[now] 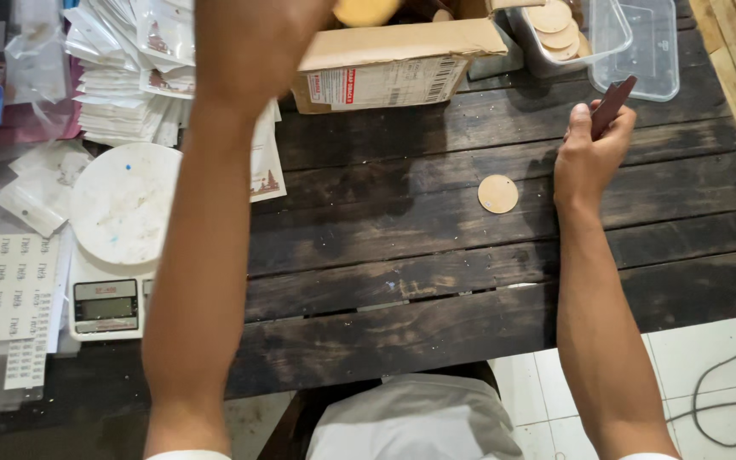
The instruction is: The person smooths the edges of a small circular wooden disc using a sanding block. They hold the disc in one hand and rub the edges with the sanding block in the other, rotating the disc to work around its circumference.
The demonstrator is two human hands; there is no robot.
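My left hand [253, 34] reaches far forward over the open cardboard box [385, 64] and seems to pinch a round tan wooden disc [364, 10] at the top edge of view; the fingers are mostly cut off. My right hand [589, 153] rests on the dark plank table [436, 221], closed around a dark reddish-brown flat stick [613, 104] that points up and away. One round wooden disc [497, 193] lies flat on the table just left of my right wrist.
A clear plastic tub [606, 34] with several wooden discs stands at the back right, with an empty clear tray [649, 60] beside it. A white kitchen scale [117, 247], sticker sheets [10, 290] and stacks of small plastic packets [129, 77] crowd the left. A cable [734, 392] lies on the tiled floor.
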